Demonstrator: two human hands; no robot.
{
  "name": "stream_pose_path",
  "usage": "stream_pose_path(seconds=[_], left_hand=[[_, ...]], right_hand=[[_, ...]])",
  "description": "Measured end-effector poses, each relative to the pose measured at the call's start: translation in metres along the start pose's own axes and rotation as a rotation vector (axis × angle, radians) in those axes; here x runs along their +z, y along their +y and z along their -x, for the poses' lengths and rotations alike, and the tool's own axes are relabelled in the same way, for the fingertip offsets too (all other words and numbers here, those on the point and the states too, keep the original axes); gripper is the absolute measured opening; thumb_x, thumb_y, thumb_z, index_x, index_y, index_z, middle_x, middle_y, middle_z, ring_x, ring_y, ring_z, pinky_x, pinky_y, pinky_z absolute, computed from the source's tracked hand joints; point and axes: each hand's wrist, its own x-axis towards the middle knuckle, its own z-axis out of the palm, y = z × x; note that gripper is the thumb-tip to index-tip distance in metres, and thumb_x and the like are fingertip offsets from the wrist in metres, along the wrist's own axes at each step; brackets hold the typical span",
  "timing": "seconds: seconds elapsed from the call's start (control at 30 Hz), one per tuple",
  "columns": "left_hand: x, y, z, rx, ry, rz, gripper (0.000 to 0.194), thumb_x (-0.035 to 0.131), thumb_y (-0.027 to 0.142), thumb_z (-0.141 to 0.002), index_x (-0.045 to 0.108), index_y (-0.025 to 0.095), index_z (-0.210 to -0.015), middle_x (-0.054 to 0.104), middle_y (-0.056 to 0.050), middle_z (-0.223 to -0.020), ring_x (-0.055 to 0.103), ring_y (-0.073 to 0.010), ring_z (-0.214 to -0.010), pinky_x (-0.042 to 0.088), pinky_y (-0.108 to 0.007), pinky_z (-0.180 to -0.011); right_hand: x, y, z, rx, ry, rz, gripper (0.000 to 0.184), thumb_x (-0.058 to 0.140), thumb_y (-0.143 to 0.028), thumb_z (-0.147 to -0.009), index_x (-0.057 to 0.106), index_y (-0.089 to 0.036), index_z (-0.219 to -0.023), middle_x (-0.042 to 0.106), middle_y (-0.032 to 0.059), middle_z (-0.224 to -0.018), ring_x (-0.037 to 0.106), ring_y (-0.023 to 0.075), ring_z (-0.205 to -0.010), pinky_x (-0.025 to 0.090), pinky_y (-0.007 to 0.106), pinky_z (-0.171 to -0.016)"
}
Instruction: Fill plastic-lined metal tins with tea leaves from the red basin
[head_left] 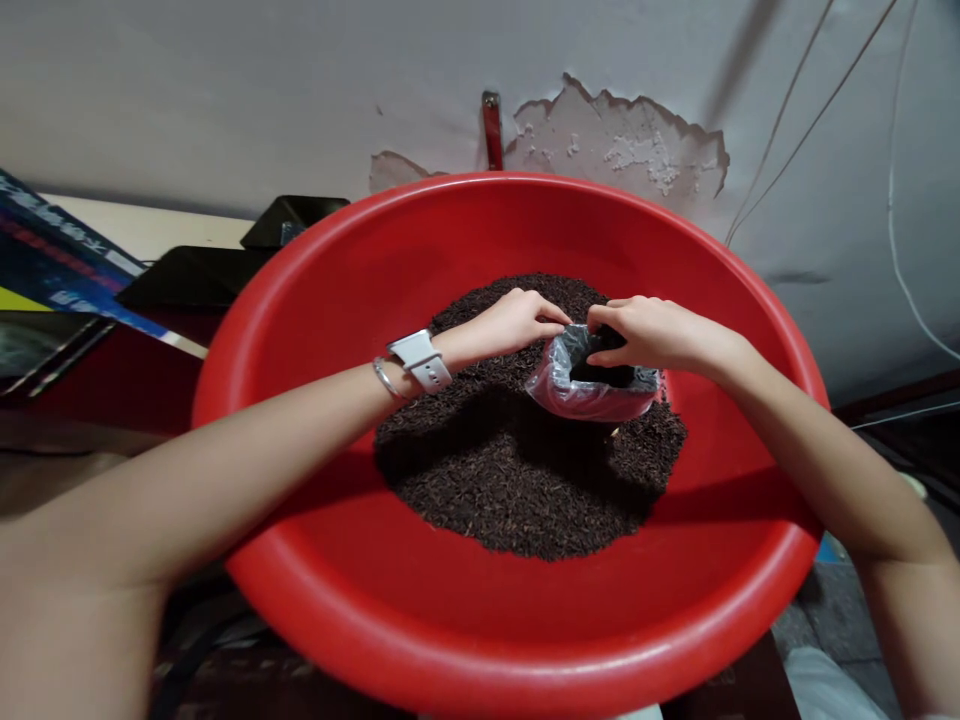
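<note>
A red plastic basin holds a heap of dark, grain-like pieces. Over the right part of the heap is a clear plastic bag, its mouth facing up and its rim turned outward around a dark inside. My left hand pinches the bag's far left edge between thumb and fingertips. At the far right of the mouth, my right hand curls over the rim, with its thumb reaching inside. Its other fingertips are partly hidden. Whether the bag rests on the heap I cannot tell.
Behind the basin stands a grey wall with peeling plaster and a red strip. Black trays and a blue printed box lie left of the basin. Thin cables hang at the right.
</note>
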Motion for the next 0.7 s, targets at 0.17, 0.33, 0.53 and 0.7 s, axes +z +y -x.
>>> stream_pose_path(seconds=[0.17, 0.33, 0.53, 0.7], left_hand=[[-0.003, 0.006, 0.000, -0.022, -0.012, -0.015, 0.025, 0.056, 0.025, -0.081, 0.071, 0.017, -0.098, 0.072, -0.002, -0.087, 0.061, -0.0169, -0.078, 0.042, -0.026, -0.078], [-0.006, 0.015, -0.002, -0.076, -0.034, -0.100, 0.023, 0.057, 0.023, -0.078, 0.073, 0.016, -0.094, 0.072, -0.005, -0.086, 0.061, -0.0185, -0.078, 0.042, -0.027, -0.077], [-0.005, 0.020, 0.004, -0.093, -0.007, -0.086, 0.027, 0.054, 0.023, -0.082, 0.069, 0.016, -0.103, 0.069, -0.007, -0.102, 0.062, -0.0201, -0.090, 0.042, -0.029, -0.085], [-0.003, 0.012, 0.006, -0.076, -0.004, -0.066, 0.028, 0.054, 0.024, -0.083, 0.067, 0.016, -0.107, 0.068, -0.007, -0.106, 0.063, -0.0186, -0.091, 0.043, -0.028, -0.086]], right_hand=[[-0.007, -0.017, 0.011, -0.098, 0.132, 0.080, 0.030, 0.052, -0.041, -0.085, 0.060, -0.017, -0.101, 0.060, 0.0079, -0.092, 0.053, 0.0160, -0.077, 0.030, 0.026, -0.061], [-0.012, -0.034, 0.020, -0.167, 0.232, 0.111, 0.021, 0.050, -0.028, -0.087, 0.063, -0.015, -0.097, 0.061, 0.0100, -0.092, 0.053, 0.0187, -0.086, 0.032, 0.029, -0.071], [-0.016, -0.050, 0.026, -0.392, -0.035, -0.165, 0.022, 0.050, -0.032, -0.088, 0.063, -0.015, -0.090, 0.063, 0.0044, -0.078, 0.055, 0.0124, -0.069, 0.034, 0.024, -0.062], [0.037, -0.074, 0.019, -0.401, -0.532, -0.135, 0.047, 0.049, -0.047, -0.085, 0.056, -0.014, -0.118, 0.067, 0.0120, -0.090, 0.063, 0.0216, -0.077, 0.043, 0.029, -0.062]])
